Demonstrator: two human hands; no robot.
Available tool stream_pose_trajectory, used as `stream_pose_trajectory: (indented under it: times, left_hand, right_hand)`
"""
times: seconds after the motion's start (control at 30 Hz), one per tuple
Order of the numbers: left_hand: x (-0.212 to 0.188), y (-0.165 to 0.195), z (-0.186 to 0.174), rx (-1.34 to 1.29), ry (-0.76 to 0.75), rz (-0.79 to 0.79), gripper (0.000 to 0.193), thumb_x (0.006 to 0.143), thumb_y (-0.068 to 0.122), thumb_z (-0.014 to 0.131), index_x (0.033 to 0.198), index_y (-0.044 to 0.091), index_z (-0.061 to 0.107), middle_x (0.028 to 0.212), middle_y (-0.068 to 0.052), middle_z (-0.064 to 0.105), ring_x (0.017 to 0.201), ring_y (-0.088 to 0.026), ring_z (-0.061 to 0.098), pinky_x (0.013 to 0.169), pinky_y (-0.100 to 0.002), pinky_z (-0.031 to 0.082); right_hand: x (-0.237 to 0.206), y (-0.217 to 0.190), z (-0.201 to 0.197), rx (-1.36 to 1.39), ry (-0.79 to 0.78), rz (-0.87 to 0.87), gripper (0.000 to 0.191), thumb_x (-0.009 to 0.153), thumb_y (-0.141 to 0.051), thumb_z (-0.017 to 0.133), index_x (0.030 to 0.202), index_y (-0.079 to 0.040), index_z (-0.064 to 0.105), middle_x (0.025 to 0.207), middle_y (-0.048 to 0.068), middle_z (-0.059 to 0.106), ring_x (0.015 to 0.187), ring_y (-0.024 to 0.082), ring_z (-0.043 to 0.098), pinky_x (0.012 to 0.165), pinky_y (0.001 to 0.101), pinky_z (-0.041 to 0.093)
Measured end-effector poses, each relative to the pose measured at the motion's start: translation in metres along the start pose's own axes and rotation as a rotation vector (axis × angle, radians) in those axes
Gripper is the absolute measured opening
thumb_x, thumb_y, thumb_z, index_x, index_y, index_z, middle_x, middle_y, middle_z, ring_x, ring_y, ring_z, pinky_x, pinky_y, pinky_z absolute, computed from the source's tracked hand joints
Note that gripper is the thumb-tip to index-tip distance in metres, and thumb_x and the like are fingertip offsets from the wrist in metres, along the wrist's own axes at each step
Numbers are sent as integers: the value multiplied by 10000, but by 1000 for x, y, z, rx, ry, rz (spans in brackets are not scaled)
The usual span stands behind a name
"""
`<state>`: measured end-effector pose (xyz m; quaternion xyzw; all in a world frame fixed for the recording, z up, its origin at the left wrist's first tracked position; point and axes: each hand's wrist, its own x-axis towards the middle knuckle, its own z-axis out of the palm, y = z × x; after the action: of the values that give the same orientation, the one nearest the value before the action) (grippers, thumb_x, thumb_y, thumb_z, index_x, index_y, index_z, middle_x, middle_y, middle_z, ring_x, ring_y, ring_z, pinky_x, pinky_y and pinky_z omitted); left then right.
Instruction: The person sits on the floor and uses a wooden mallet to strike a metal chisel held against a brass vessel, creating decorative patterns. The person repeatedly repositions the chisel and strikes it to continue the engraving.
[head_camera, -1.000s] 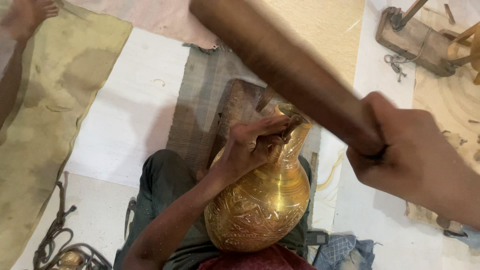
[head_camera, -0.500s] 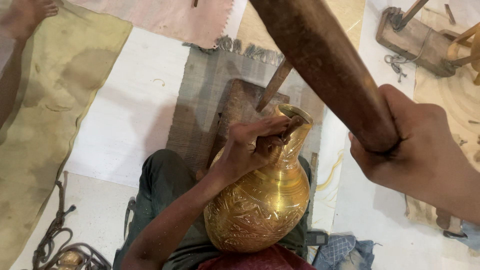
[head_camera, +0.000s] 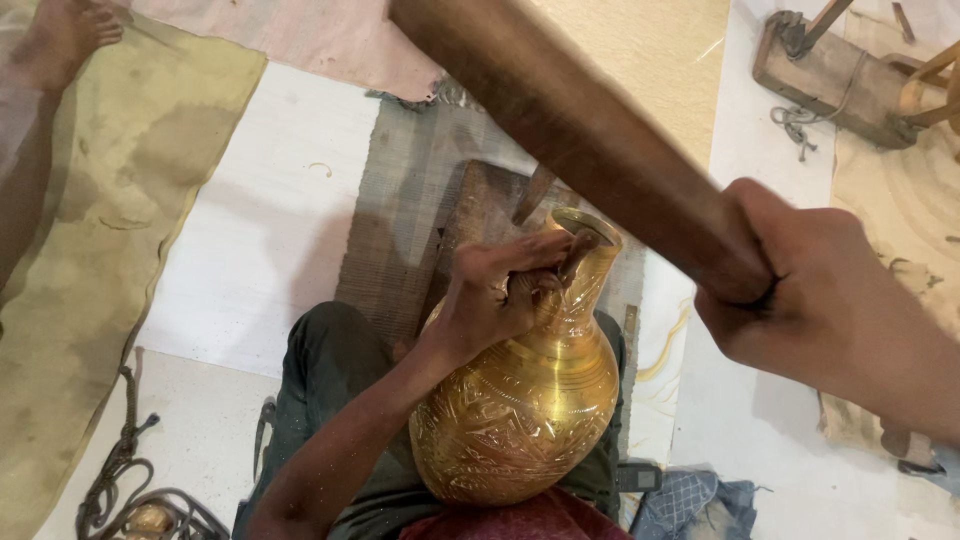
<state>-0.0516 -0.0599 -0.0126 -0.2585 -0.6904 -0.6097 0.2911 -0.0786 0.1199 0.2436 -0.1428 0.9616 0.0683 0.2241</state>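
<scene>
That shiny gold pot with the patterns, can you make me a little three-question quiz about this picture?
1. True or false: the right hand wraps its grip around a thick dark brown wooden stick.
2. Where does the left hand hold the engraved golden brass vase? A) base B) neck C) not touching
3. Fill in: the vase rests on the person's ____, above a red cloth.

Key: 1 true. 2 B; the fingers pinch a thin tool at the neck, near the mouth. 3 lap.
</scene>
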Motion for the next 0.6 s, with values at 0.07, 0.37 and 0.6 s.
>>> stream_pose_trajectory:
  times: [0.07,0.37,0.6]
  left_hand:
    - [6,1,2,6,43,-92,227,971,19,640,1173,99,705,995,-134,792,739,-130,785,594,-240,658]
    - [37,47,-8,-361,253,-351,336,924,-2,661,1250,15,579,985,-129,764,838,-183,794,716,-282,710]
    - [60,70,46,-95,-51,-411,137,917,-18,684,1049,15,700,1093,-151,731,801,-252,799,646,-306,709]
  right_hand:
    - [2,14,7,-172,-70,12,340,802,-205,798,1025,-138,550,623,43,611,494,165,623,508,331,494]
    - [17,72,224,1203,672,59,122,850,-68,795,891,-9,696,682,60,679,520,131,627,475,281,511]
    - [-11,77,373,1434,475,534,219,795,-125,810,935,4,701,645,77,649,474,132,572,431,287,455]
